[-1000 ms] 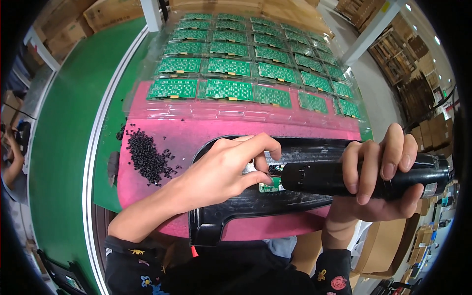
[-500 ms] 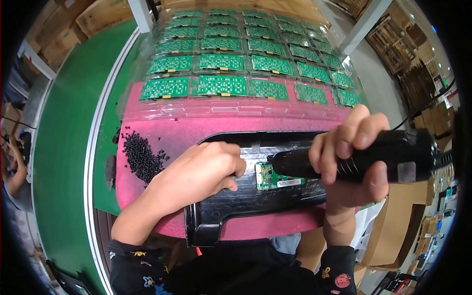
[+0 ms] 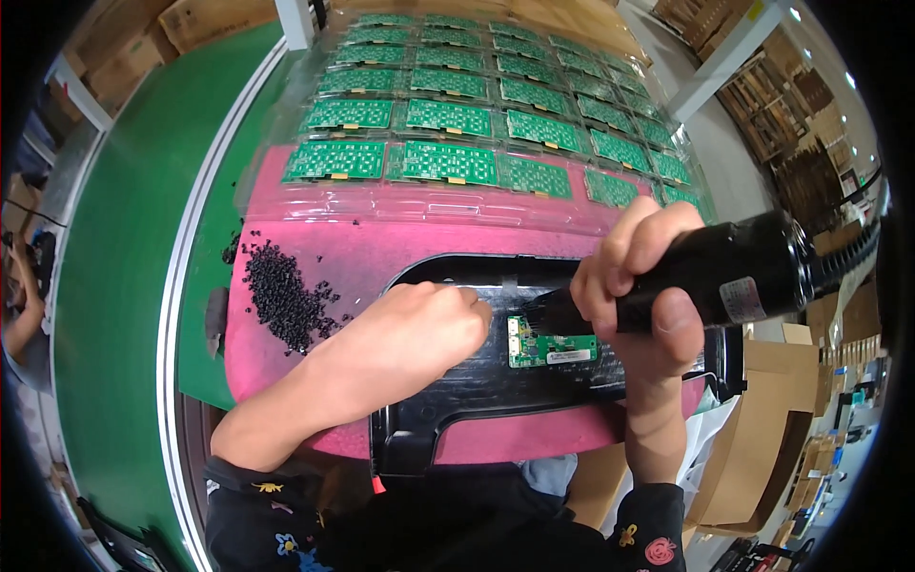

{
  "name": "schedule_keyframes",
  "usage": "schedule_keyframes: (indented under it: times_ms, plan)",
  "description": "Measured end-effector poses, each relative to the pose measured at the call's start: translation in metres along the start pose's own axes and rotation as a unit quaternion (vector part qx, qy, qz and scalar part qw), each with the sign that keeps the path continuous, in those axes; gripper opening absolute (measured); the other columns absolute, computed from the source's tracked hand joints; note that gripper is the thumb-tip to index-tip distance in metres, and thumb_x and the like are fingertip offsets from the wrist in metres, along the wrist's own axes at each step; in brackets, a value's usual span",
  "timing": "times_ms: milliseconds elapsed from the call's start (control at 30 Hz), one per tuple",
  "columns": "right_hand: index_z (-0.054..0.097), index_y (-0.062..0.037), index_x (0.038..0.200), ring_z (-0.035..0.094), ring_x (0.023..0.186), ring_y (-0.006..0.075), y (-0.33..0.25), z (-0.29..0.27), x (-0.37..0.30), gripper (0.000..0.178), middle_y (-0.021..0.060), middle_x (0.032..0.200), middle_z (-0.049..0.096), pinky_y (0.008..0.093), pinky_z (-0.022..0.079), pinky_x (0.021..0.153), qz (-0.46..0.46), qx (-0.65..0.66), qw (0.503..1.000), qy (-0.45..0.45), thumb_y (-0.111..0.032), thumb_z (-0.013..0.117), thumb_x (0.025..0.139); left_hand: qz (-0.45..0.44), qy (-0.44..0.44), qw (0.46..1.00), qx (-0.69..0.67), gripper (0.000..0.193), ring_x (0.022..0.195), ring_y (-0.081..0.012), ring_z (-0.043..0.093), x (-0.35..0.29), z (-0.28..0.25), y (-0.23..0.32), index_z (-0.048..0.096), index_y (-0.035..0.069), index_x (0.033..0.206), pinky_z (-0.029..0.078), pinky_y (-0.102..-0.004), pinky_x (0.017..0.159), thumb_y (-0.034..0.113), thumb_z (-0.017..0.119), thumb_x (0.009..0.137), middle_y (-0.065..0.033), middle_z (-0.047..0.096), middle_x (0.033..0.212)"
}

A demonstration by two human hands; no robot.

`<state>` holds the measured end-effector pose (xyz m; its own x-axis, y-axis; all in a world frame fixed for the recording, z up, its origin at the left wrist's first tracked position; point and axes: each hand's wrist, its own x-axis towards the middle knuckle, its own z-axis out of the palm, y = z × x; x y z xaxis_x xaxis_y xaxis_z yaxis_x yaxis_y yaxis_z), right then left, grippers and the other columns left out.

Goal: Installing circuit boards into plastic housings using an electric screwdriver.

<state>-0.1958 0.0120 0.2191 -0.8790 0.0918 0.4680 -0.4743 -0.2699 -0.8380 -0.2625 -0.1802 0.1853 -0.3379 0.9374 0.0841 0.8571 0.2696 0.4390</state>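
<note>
My right hand (image 3: 640, 276) is wrapped round a black corded electric screwdriver (image 3: 729, 272). The tool lies nearly level, its narrow end pointing left over the upper edge of a small green circuit board (image 3: 562, 347); the bit itself is hard to make out. That board sits inside a long black plastic housing (image 3: 477, 393). Just left of the board my left hand (image 3: 434, 329) is curled above the housing, its fingertips tucked out of sight. Whether it holds anything is hidden. A pile of small black screws (image 3: 286, 297) lies on the pink mat (image 3: 381, 250), left of the housing.
Clear plastic trays (image 3: 448, 205) holding rows of green circuit boards cover the far side of the mat. A green surface (image 3: 124, 286) runs along the left. Cardboard boxes (image 3: 762, 429) stand at the lower right, and another person's arm (image 3: 27, 305) shows at the far left.
The screwdriver's rear has swung left and up with my right hand, tilting the tool. My left hand's fingers have curled in more and moved slightly right. The whole view has shifted a little.
</note>
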Motion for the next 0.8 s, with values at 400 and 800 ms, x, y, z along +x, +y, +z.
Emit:
schedule_keyframes:
  times_ms: [400,800]
  plan:
    - [0.05,0.0003,0.099,0.05,0.055,0.0117,0.005,0.001,0.003,0.026,0.0091,0.075,0.054,0.0244,0.041,0.047,0.037,0.069,0.997,-0.022,-0.001,0.066,0.078,-0.01,0.162,0.97,-0.18,0.012,0.079,-0.0385,0.06,0.012,0.005,-0.001,0.055,-0.002,0.086,0.047,-0.0442,0.069,-0.001,0.064,0.078,-0.0179,0.059,0.08]
    - [0.043,-0.0058,0.095,0.045,0.044,0.0077,-0.022,-0.007,-0.015,0.033,0.0024,0.076,0.044,0.0242,0.04,0.047,-0.141,0.082,0.986,0.046,-0.036,0.057,0.092,-0.017,0.135,0.931,-0.338,0.019,0.08,-0.023,0.071,0.018,0.008,0.0,0.054,-0.002,0.091,0.055,-0.032,0.069,-0.004,0.07,0.08,-0.0108,0.066,0.081]
